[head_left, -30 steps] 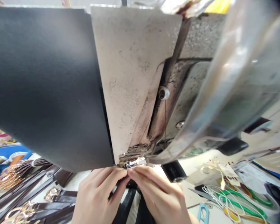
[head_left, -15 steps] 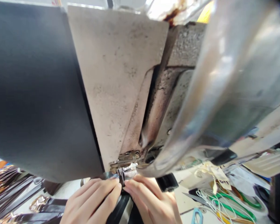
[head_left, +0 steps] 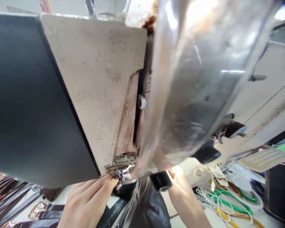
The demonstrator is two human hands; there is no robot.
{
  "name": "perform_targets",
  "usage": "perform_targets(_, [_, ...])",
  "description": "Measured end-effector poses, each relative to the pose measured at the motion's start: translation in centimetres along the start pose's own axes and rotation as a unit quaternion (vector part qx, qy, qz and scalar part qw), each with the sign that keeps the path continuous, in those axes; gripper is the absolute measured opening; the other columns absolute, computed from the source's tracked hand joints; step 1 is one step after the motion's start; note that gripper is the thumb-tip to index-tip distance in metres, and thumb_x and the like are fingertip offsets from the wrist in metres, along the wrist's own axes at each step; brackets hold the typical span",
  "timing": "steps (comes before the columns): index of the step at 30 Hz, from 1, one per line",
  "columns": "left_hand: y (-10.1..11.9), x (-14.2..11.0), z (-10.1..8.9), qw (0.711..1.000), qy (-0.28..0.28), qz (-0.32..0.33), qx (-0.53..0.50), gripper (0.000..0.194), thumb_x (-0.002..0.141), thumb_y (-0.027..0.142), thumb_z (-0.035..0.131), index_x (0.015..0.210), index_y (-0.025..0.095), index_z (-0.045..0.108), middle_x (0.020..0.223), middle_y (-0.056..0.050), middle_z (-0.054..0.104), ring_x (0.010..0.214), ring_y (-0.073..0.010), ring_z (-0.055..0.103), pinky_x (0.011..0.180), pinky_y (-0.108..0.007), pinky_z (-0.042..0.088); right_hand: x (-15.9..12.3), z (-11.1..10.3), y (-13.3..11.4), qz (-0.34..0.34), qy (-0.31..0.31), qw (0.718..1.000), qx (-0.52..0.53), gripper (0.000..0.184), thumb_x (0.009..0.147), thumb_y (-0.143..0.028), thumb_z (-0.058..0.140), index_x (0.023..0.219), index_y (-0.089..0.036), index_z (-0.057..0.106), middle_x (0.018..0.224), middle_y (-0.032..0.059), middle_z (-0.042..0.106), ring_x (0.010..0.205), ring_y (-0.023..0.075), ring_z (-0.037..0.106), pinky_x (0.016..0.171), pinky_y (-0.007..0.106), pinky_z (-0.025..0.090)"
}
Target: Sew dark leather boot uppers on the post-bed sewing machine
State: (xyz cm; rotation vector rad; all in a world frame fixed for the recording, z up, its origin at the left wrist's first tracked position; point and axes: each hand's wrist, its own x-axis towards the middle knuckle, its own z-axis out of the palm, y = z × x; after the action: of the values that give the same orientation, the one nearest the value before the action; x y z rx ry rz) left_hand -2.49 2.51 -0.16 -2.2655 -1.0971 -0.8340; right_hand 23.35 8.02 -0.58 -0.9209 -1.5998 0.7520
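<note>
The sewing machine's presser foot presses down on black, shiny leather-like material. Its folds hang toward me below the foot. My left hand lies just left of the foot, fingers closed together with the tips pressing at the material's edge. To the right, my right hand reaches up past a small black block. The clear plastic shield and the block cover its fingers, so their grip is hidden.
The pale machine head and a dark panel fill the upper left. Straps with gold buckles lie at lower left. Green-handled scissors sit among tangled white cord at right, near a paper tag.
My right hand has left the spot beside my left fingers and moved right and up behind the shield. More of the black material shows below the foot, and the view has shifted.
</note>
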Motion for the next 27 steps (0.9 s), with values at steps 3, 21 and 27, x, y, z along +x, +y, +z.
perform_targets(3, [0.1,0.2,-0.3,1.000,0.009,0.000,0.013,0.025,0.105,0.025,0.041,0.111,0.019,0.065,0.099,0.000,0.080,0.087,-0.0129,0.077,0.073,-0.022,0.056,-0.4,0.4,-0.7,-0.009,-0.039,0.999,0.018,0.027,0.104,-0.039,0.047,0.092,-0.022,0.064,0.080,0.0017,0.070,0.072,0.0167,0.067,0.068,0.024,0.056])
perform_targets(21, [0.5,1.8,-0.3,0.999,0.032,-0.022,-0.018,0.027,0.108,0.025,0.040,0.096,0.020,0.063,0.084,0.003,0.077,0.073,-0.0053,0.074,0.073,-0.011,0.051,0.2,2.5,-3.1,-0.257,-0.102,0.930,-0.241,0.050,0.073,0.006,0.035,0.098,-0.023,0.068,0.097,0.0043,0.070,0.089,0.0205,0.063,0.079,0.030,0.051])
perform_targets(27, [0.6,2.0,-0.1,0.999,0.048,-0.016,-0.002,0.027,0.108,0.024,0.039,0.093,0.021,0.061,0.078,0.003,0.075,0.065,-0.0059,0.072,0.069,-0.013,0.051,0.1,2.7,-2.8,-0.266,-0.105,0.929,-0.233,0.057,0.072,0.006,0.035,0.108,-0.021,0.069,0.105,0.0063,0.072,0.097,0.0225,0.064,0.082,0.032,0.052])
